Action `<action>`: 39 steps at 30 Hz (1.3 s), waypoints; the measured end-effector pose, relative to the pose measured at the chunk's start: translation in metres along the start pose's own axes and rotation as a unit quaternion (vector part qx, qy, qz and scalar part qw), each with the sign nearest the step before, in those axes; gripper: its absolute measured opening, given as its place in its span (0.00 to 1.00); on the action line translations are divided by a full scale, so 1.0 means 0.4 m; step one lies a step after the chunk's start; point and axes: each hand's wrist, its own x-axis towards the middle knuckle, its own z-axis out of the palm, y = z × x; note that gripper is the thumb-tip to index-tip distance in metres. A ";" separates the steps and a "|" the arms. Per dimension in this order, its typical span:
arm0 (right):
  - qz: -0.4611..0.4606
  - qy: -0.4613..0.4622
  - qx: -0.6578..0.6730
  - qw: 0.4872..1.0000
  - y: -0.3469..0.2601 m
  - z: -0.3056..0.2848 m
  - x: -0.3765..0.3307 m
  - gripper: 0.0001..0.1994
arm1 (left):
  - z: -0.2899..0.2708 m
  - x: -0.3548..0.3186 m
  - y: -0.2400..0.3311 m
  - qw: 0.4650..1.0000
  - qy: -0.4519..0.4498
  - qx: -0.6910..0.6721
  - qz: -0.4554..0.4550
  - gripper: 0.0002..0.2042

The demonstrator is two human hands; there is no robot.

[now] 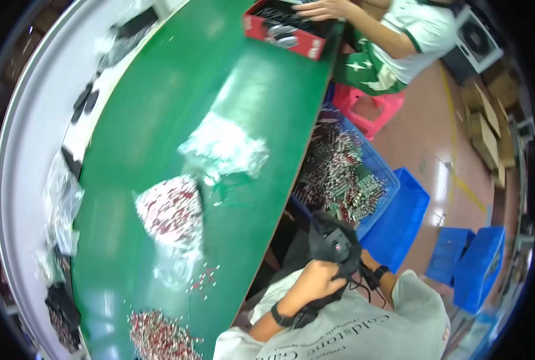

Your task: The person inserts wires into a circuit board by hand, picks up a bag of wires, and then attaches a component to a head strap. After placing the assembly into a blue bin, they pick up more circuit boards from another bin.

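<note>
At the table's edge my left hand is closed on a black pouch that hangs at my front. A small dark device with a tiny red light shows on the pouch, and thin black cables trail from it. My right hand is mostly hidden behind the pouch; only its wrist side shows, so its fingers cannot be made out. On the table to the left lies a clear bag packed with small red and silver parts. A loose heap of similar parts sits nearer, with several strays between.
Crumpled clear plastic bags lie on the green table. A blue crate of small parts stands right of its edge, beside blue bins. Farther off, a person on a pink stool reaches into a red box.
</note>
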 end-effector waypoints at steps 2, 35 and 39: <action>0.021 -0.034 0.034 0.999 -0.041 -0.028 -0.031 0.13 | -0.045 -0.029 0.092 0.999 -0.020 -0.031 -0.035 0.11; 0.256 0.218 0.359 0.871 -0.200 -0.155 -0.666 0.11 | -0.180 -0.009 0.596 0.989 -0.013 0.072 -0.130 0.11; 0.290 0.274 0.365 0.841 -0.161 -0.112 -0.695 0.11 | -0.115 0.061 0.642 0.999 -0.008 0.039 -0.034 0.12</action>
